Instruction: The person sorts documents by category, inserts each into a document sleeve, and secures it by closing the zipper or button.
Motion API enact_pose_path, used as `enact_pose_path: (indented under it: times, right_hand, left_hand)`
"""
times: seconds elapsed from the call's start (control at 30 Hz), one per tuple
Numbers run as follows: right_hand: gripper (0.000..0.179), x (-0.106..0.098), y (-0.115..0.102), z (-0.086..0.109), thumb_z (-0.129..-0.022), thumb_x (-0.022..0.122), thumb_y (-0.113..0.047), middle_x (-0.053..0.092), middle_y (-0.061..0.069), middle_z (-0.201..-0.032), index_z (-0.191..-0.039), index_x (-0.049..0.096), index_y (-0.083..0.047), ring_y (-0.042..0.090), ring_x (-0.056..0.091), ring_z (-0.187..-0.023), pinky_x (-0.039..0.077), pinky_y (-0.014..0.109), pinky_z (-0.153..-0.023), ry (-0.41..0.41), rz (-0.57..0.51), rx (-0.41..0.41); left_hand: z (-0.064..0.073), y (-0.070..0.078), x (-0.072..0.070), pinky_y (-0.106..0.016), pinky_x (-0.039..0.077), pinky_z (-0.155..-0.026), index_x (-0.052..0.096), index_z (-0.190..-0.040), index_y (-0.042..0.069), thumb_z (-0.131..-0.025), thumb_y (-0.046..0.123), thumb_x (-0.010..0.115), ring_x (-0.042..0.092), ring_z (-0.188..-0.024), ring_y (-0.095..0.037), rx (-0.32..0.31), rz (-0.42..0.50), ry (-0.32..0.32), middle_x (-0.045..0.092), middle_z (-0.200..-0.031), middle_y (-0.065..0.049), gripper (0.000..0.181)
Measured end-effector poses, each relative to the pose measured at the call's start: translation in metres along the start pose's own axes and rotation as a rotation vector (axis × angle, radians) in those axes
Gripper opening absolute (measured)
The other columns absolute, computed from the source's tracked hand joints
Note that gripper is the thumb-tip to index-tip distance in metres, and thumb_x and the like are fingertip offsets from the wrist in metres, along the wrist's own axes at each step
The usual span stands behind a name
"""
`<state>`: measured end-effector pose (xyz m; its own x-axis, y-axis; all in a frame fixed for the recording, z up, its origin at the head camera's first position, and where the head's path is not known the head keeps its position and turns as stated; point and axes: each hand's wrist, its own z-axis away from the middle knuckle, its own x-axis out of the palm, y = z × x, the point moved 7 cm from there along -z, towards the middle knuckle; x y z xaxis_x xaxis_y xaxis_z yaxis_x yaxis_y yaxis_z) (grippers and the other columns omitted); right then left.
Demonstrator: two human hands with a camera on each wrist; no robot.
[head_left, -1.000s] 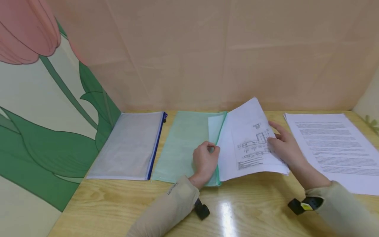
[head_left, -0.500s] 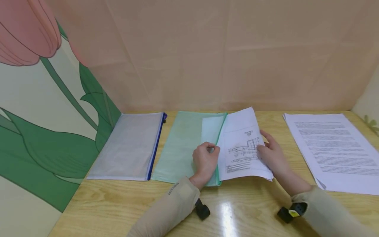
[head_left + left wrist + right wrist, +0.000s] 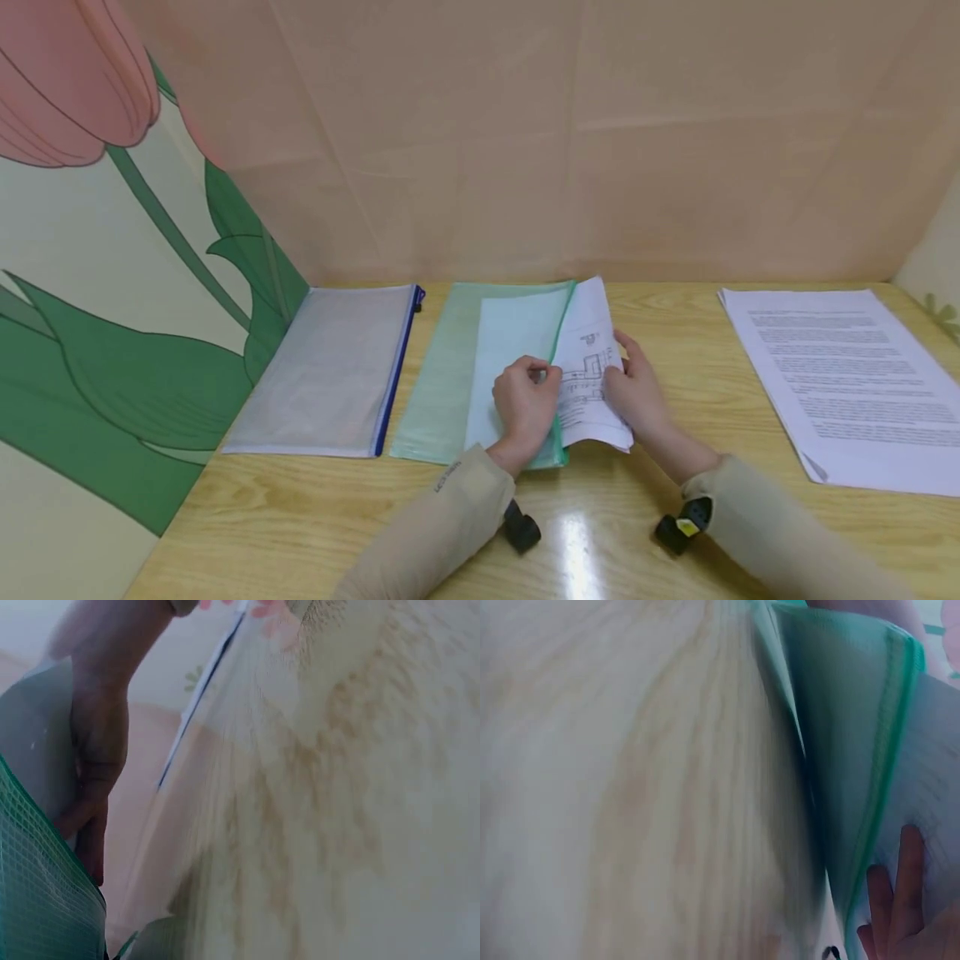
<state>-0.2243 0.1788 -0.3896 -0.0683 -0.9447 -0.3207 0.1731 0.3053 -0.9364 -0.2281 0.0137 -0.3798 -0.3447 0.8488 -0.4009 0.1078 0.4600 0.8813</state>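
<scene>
- Pinching one green pouch (image 3: pixel 435 400) along its open edge: left hand (image 3: pixel 525 404), grip pretty narrow.
- One batch of drawings (image 3: pixel 588 408), sheet count unclear, sits partway inside the green pouch; right hand (image 3: pixel 637 396) has its outer edge in its grip.
- One blue-zip pouch (image 3: pixel 322 375) left of the green pouch, one text stack (image 3: pixel 847 375) well to its right, same surface (image 3: pixel 300 517).

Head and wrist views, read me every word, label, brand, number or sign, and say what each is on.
Nothing can be read for certain.
Left sleeve: short dark lettering, too small to read.
Papers in the right hand: diagram with tiny labels, too small to read.
Stack: lines of print, too small to read.
Yellow patch beside the right sleeve: too small to tell if marked.
</scene>
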Motion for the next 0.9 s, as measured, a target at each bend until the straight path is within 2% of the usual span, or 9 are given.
enact_pose_path:
  times: [0.3,0.4,0.5,0.6,0.7,0.8,0.9]
  right_hand:
    - [0.063,0.021,-0.006,-0.004,-0.095,0.032,-0.003,0.046,0.031,-0.136,-0.154,0.010,-0.006,0.037,0.056,-0.108,0.046,0.025,-0.070,0.029,0.056,-0.065]
    - [0.064,0.025,-0.007,-0.005,-0.093,0.033,-0.001,0.046,0.032,-0.134,-0.153,0.011,-0.004,0.037,0.057,-0.105,0.045,0.024,-0.069,0.033,0.078,-0.077]
    - [0.065,0.025,-0.010,-0.006,-0.091,0.033,0.001,0.048,0.034,-0.130,-0.153,0.012,-0.002,0.037,0.058,-0.100,0.046,0.025,-0.067,-0.004,0.080,-0.089]
    - [0.064,0.018,-0.016,-0.007,-0.092,0.035,0.000,0.050,0.036,-0.126,-0.152,0.013,0.000,0.033,0.061,-0.094,0.050,0.026,-0.066,-0.102,0.088,-0.089]
    - [0.062,0.007,-0.020,-0.010,-0.094,0.040,-0.002,0.054,0.036,-0.121,-0.151,0.016,0.002,0.023,0.063,-0.087,0.054,0.028,-0.067,-0.230,0.108,-0.073]
    - [0.064,-0.002,-0.022,-0.013,-0.094,0.047,-0.002,0.061,0.031,-0.112,-0.151,0.016,0.003,0.016,0.064,-0.079,0.057,0.029,-0.068,-0.361,0.098,-0.037]
    - [0.068,-0.007,-0.020,-0.015,-0.093,0.052,-0.001,0.066,0.025,-0.107,-0.151,0.017,0.002,0.014,0.066,-0.076,0.058,0.031,-0.069,-0.438,0.079,-0.001]
  left_hand:
    - [-0.001,-0.001,0.000,-0.032,0.053,-0.068,0.073,-0.078,0.010,-0.078,0.013,0.071,0.069,-0.073,-0.016,0.009,0.031,0.020,0.073,-0.076,-0.004,0.004]
    - [-0.001,-0.001,0.000,-0.033,0.055,-0.069,0.073,-0.079,0.009,-0.078,0.012,0.070,0.070,-0.073,-0.017,0.016,0.031,0.033,0.074,-0.077,-0.005,0.004]
    - [-0.002,-0.002,0.000,-0.033,0.055,-0.069,0.073,-0.079,0.010,-0.078,0.012,0.070,0.070,-0.073,-0.017,0.012,0.025,0.045,0.074,-0.077,-0.005,0.004]
    - [-0.003,-0.002,0.000,-0.034,0.055,-0.070,0.073,-0.079,0.010,-0.078,0.013,0.071,0.070,-0.073,-0.017,-0.001,0.019,0.045,0.074,-0.077,-0.005,0.004]
    - [-0.004,-0.003,0.001,-0.034,0.055,-0.072,0.073,-0.080,0.011,-0.079,0.014,0.072,0.070,-0.075,-0.017,-0.019,0.014,0.033,0.074,-0.079,-0.005,0.003]
    - [-0.004,-0.003,0.000,-0.035,0.056,-0.074,0.073,-0.080,0.011,-0.079,0.014,0.074,0.070,-0.076,-0.017,-0.031,0.009,0.025,0.074,-0.080,-0.005,0.003]
    - [-0.004,-0.004,-0.001,-0.035,0.056,-0.074,0.072,-0.078,0.011,-0.079,0.014,0.074,0.070,-0.077,-0.017,-0.035,0.009,0.021,0.074,-0.080,-0.005,0.003]
